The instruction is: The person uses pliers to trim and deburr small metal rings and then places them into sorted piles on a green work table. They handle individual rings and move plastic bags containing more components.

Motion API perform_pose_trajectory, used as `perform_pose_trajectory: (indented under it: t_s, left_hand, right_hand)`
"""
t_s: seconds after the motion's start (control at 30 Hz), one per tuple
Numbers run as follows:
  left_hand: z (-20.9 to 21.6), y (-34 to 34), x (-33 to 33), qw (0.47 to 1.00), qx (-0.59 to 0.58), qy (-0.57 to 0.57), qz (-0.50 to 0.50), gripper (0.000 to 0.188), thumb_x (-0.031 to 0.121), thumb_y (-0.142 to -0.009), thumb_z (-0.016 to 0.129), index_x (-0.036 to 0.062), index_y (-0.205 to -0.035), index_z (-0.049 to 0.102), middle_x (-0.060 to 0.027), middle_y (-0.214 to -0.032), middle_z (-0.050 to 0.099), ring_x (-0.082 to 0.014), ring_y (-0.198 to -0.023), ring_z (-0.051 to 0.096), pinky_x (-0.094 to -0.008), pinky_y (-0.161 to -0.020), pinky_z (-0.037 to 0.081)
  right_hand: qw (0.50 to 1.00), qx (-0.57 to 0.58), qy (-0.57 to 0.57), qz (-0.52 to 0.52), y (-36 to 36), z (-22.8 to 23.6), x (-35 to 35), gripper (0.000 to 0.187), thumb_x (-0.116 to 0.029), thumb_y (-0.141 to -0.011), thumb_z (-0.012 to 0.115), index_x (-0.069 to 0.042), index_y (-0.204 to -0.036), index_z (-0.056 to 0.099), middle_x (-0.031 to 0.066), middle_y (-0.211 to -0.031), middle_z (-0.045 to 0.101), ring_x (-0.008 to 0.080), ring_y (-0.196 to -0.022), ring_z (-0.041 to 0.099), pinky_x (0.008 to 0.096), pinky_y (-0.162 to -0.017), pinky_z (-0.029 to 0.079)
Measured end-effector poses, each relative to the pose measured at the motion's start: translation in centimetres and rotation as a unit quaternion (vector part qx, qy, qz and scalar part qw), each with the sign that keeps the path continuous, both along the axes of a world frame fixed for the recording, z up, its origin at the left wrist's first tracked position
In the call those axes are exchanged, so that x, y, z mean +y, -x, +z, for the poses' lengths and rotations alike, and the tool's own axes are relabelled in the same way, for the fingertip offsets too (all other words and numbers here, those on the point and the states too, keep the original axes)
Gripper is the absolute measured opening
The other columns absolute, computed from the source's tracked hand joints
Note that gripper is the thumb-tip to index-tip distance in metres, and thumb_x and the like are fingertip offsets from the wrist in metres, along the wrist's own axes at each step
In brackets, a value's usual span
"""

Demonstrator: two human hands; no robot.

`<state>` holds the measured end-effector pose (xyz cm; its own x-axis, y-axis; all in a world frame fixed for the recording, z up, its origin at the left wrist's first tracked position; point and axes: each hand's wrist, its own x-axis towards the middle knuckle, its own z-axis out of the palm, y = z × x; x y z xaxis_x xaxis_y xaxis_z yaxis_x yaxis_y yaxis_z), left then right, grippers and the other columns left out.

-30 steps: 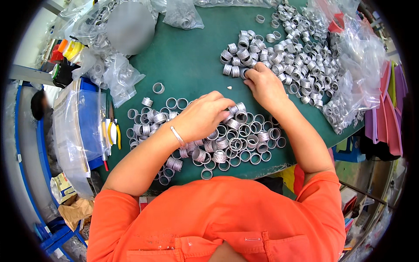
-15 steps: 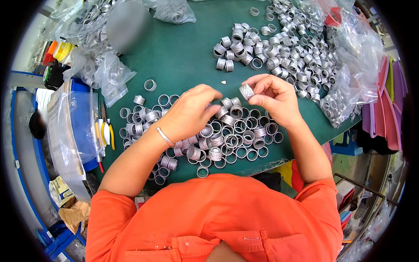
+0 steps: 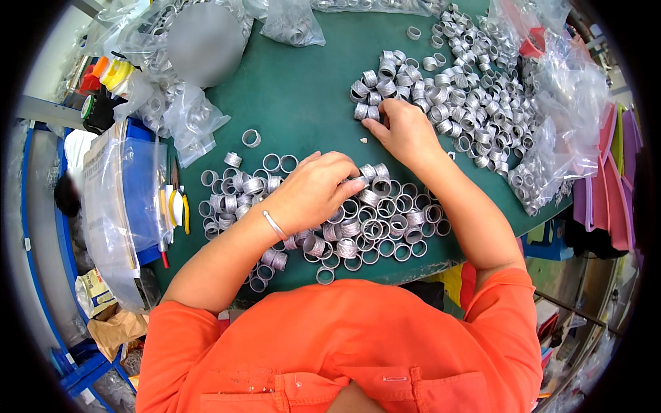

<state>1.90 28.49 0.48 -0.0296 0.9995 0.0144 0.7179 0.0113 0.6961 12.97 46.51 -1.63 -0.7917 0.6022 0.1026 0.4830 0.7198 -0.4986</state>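
Two groups of short silver metal rings with patterned outsides lie on the green table. My left hand is at the near group, its fingers closed on a metal ring partly hidden by the fingertips. My right hand reaches to the left edge of the far heap. Its thumb and forefinger pinch a metal ring there. Many near rings stand on end with their round openings upward; others lie on their sides. A single ring sits apart, beyond the near group.
Clear plastic bags of rings lie at the far left, with another bag at the right. Yellow-handled pliers rest beside plastic-covered papers. A tiny pale scrap lies on the green tabletop.
My right hand has moved away from me to the far heap; the ring it held up is no longer in its fingers. My left hand stays over the near group. The whole view has shifted slightly.
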Motion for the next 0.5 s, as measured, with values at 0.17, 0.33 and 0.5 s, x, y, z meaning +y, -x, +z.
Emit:
perform_pose_trajectory:
  t_s: [0.17,0.33,0.5]
  left_hand:
    - [0.4,0.9,-0.5,0.997,-0.018,-0.071,0.03,0.02,0.014,-0.085,0.063,0.0,-0.098,0.06,-0.0157,-0.107,0.06,-0.0318,-0.096,0.06,-0.0358,-0.082,0.049]
    - [0.7,1.1,-0.4,0.996,-0.035,-0.061,0.054,0.016,0.011,-0.084,0.063,-0.0003,-0.095,0.062,-0.0154,-0.104,0.062,-0.0304,-0.094,0.061,-0.0348,-0.082,0.049]
    - [0.7,1.0,-0.3,0.996,-0.033,-0.06,0.056,0.02,0.008,-0.083,0.064,-0.0011,-0.1,0.06,-0.015,-0.103,0.061,-0.029,-0.092,0.061,-0.0335,-0.081,0.049]
  right_hand:
    - [0.966,0.049,0.251,-0.051,-1.5,0.6,0.5,0.022,-0.011,-0.082,0.056,0.006,-0.095,0.064,0.0149,-0.076,0.066,0.0194,-0.057,0.063,0.0318,-0.053,0.051]
    - [0.87,0.09,0.482,-0.054,-3.3,2.5,-0.4,0.021,-0.01,-0.089,0.056,0.004,-0.103,0.063,0.0056,-0.075,0.064,0.0076,-0.056,0.059,0.0201,-0.048,0.047]
    - [0.833,0.123,0.538,-0.04,-4.0,3.4,-1.1,0.02,-0.008,-0.089,0.054,0.004,-0.103,0.062,0.0073,-0.073,0.064,0.0092,-0.053,0.058,0.0206,-0.046,0.046]
